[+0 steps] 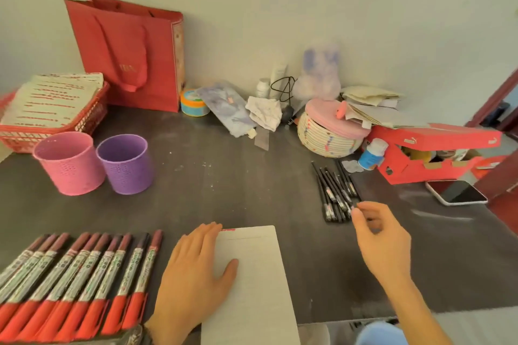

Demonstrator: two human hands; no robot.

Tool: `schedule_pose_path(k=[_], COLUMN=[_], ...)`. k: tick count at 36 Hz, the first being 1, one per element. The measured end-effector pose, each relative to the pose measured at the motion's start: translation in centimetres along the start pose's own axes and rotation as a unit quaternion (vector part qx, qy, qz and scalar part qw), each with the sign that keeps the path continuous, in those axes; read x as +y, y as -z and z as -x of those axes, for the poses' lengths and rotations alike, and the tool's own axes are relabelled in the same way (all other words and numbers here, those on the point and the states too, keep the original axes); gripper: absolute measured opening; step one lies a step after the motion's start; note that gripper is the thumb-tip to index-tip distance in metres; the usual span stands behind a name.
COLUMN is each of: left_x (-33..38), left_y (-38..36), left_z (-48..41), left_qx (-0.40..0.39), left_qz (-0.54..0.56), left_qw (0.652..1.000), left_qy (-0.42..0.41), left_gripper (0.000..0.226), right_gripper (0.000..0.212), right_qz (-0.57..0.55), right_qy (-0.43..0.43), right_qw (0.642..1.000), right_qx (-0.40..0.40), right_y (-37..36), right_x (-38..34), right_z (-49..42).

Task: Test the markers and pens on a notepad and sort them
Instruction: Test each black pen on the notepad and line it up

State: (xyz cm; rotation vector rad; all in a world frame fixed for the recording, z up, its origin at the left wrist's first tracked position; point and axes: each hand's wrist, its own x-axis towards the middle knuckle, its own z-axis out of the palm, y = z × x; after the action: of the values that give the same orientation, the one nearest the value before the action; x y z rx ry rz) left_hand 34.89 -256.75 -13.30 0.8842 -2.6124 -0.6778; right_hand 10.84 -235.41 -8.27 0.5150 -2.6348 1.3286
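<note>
A white notepad (252,288) lies at the near edge of the dark table. My left hand (193,283) rests flat on its left side, fingers straight. Several red-capped markers (78,274) lie in a row to the left of that hand. A bunch of thin black pens (333,190) lies to the right, beyond the pad. My right hand (384,238) reaches to their near ends, and its thumb and forefinger pinch the tip of one black pen. A pink cup (68,162) and a purple cup (126,166) stand side by side at the left.
Along the wall are a red basket of papers (16,134), a red paper bag (134,53), a woven basket with a pink lid (328,134) and loose clutter. A red cardboard box (437,154) and a phone (457,192) sit at the right.
</note>
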Motion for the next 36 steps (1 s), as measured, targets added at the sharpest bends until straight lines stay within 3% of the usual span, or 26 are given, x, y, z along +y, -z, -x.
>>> schedule_pose_path(k=[2,6,11,16,22,26,30,36], left_x=[-0.1,-0.2,-0.4,-0.3,-0.4,-0.5,-0.4,-0.3], left_y=[-0.3,-0.3,-0.1,-0.1,-0.4,-0.5,-0.5,0.0], left_z=[-0.1,-0.5,-0.5,-0.5,-0.6,-0.6,-0.5,-0.3], left_qx=[0.004,0.005,-0.002,0.001,0.009,0.012,0.011,0.044], left_qz=[-0.006,-0.012,-0.031,-0.033,-0.032,-0.034,-0.023,0.019], left_qw=[1.000,1.000,0.999,0.999,0.999,0.999,1.000,0.998], left_qy=[0.004,0.004,-0.005,-0.004,-0.003,-0.005,-0.006,-0.042], left_gripper=[0.069,0.073,0.077,0.076,0.075,0.076,0.075,0.054], right_gripper=[0.008,0.027,0.037,0.033,0.035,0.033,0.023,0.021], right_qz=[0.073,0.225,0.343,0.401,0.416,0.327,0.065,-0.202], right_qy=[0.019,0.031,0.024,-0.008,-0.043,-0.045,-0.040,-0.080], right_qw=[0.997,0.970,0.930,0.903,0.896,0.935,0.988,0.957], right_qx=[-0.023,-0.082,-0.131,-0.153,-0.148,-0.127,-0.132,-0.193], right_y=[-1.4,-3.6,-5.7,-6.7,-7.0,-6.7,-6.2,-6.4], right_x=[-0.5,-1.5,-3.0,-3.4,-3.6,-4.1,-5.3,-6.0], right_z=[-2.2,-5.7,-7.7,-8.2,-8.6,-8.0,-4.2,5.5])
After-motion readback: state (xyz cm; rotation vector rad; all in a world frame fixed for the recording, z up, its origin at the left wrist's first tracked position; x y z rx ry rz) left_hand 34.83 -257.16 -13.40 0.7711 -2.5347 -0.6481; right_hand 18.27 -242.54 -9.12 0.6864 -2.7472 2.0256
